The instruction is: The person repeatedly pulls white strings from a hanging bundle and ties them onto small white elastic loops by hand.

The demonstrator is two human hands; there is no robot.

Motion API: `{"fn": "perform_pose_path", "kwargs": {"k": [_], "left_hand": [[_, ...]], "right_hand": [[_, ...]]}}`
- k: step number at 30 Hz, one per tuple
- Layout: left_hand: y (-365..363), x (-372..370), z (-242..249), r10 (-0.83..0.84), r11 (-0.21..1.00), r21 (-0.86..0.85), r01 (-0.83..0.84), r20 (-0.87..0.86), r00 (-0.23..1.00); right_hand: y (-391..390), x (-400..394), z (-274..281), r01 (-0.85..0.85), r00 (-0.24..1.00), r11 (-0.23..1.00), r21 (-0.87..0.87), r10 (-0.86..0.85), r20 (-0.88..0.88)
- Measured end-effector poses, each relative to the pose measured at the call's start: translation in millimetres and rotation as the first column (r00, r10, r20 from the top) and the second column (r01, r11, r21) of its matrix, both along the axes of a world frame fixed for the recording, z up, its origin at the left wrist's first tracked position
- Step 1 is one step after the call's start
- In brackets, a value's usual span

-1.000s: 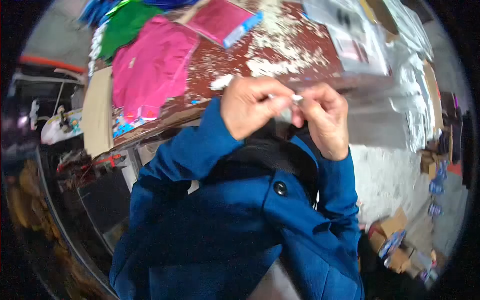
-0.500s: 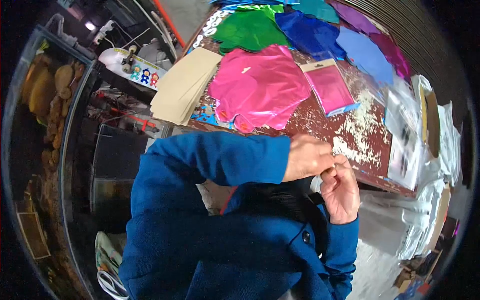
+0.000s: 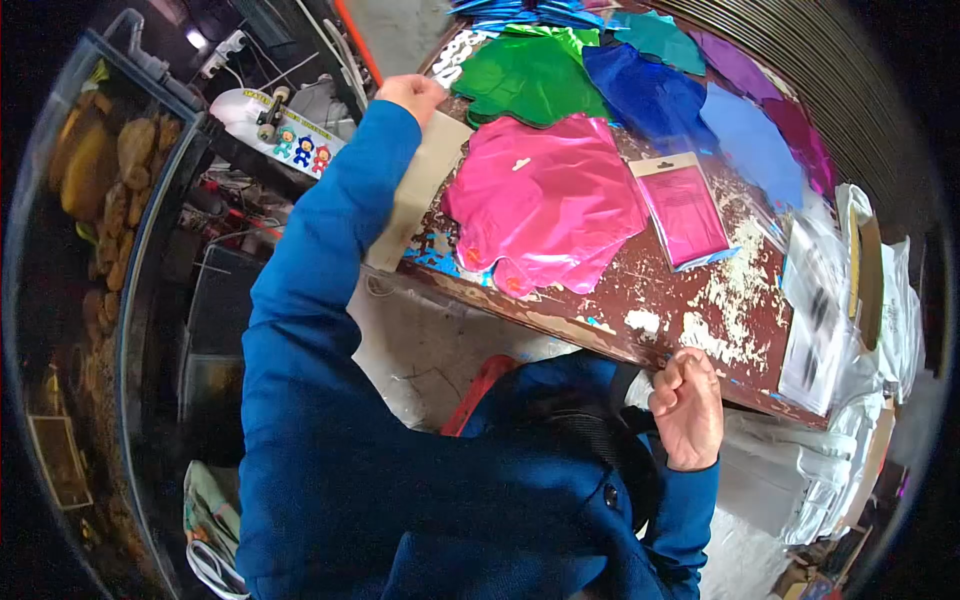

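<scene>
My left hand [image 3: 412, 97] reaches over the far end of a stack of beige cards [image 3: 425, 175], close to small white ring-like pieces [image 3: 458, 55]. Its fingers are bent together, and whatever is under the fingertips is hidden. My right hand [image 3: 690, 410] hovers by the table's near edge, palm turned up and fingers curled to the thumb; what they pinch, if anything, is too small to make out. Between the hands lie shiny pink foil sheets [image 3: 550, 195]. Beside them is a flat clear packet of folded pink foil [image 3: 683, 212] with a card top.
Green foil [image 3: 535, 80], dark blue foil [image 3: 645, 95] and light blue foil [image 3: 755, 145] lie farther back on the worn brown table [image 3: 560, 315]. Clear plastic bags [image 3: 815, 310] lie at the right edge. A glass tank [image 3: 110, 250] and a skateboard [image 3: 270, 130] are left.
My left hand has left my right hand and moved far up and left to the beige cards. My right hand stays near the table edge, fingers still curled. The view has shifted slightly.
</scene>
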State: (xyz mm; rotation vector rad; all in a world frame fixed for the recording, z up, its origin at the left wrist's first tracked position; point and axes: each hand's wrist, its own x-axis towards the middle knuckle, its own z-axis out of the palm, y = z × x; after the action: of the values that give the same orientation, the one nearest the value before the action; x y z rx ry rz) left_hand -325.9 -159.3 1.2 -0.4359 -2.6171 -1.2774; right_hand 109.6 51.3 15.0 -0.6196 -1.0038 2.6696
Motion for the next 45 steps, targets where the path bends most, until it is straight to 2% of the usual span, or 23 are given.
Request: {"fn": "perform_pose_path", "kwargs": {"k": [3, 4, 5, 9, 14, 19, 25, 30, 40, 42, 45], "left_hand": [[2.7, -36.2, -10.6, 0.106, 0.958, -0.255, -0.132, -0.112, 0.988], [4.2, -43.9, -15.3, 0.125, 0.953, -0.274, -0.129, -0.033, 0.992], [6.7, -49.3, -19.6, 0.123, 0.954, -0.272, -0.127, -0.033, 0.992], [19.4, -65.2, -39.8, 0.26, 0.831, -0.471, -0.297, -0.143, 0.955], [25.8, -59.8, -37.7, 0.265, 0.777, -0.573, -0.261, -0.078, 0.961], [28.1, -39.4, -24.3, 0.208, 0.726, -0.641, -0.247, -0.136, 0.968], [22.0, -35.1, -21.1, 0.181, 0.743, -0.636, -0.207, -0.107, 0.978], [16.6, -40.1, -26.0, 0.156, 0.801, -0.575, -0.167, -0.068, 0.985], [-2.7, -42.0, -22.7, 0.151, 0.91, -0.362, -0.204, -0.17, 0.974], [-8.1, -30.7, -6.8, 0.152, 0.97, -0.171, -0.171, -0.118, 0.981], [-9.2, -7.1, 12.6, 0.117, 0.989, 0.1, -0.108, -0.089, 0.989]], "right_hand": [[-0.3, 1.1, -2.7, 0.042, 0.999, 0.998, -0.047, -0.041, 0.013], [-0.2, 1.2, -3.4, 0.056, 0.998, 0.996, -0.064, -0.054, 0.018], [0.1, 1.6, -4.1, 0.058, 0.998, 0.996, -0.062, -0.057, 0.019], [1.7, 3.4, -5.7, 0.053, 0.998, 0.998, -0.025, -0.052, 0.044], [0.9, 1.6, -4.3, 0.053, 0.998, 0.998, -0.02, -0.052, 0.047], [0.1, 2.0, -3.2, 0.061, 0.997, 0.998, -0.018, -0.06, 0.057], [0.0, 2.5, -3.7, 0.066, 0.996, 0.998, -0.011, -0.065, 0.056], [2.0, 4.2, -5.3, 0.057, 0.997, 0.998, -0.02, -0.055, 0.054], [6.8, 10.5, -5.1, 0.054, 0.998, 0.998, -0.026, -0.054, 0.012], [7.5, 12.8, -4.4, 0.056, 0.998, 0.998, -0.027, -0.056, 0.004], [8.1, 15.5, -3.0, 0.061, 0.998, 0.998, -0.03, -0.061, -0.007]]}}
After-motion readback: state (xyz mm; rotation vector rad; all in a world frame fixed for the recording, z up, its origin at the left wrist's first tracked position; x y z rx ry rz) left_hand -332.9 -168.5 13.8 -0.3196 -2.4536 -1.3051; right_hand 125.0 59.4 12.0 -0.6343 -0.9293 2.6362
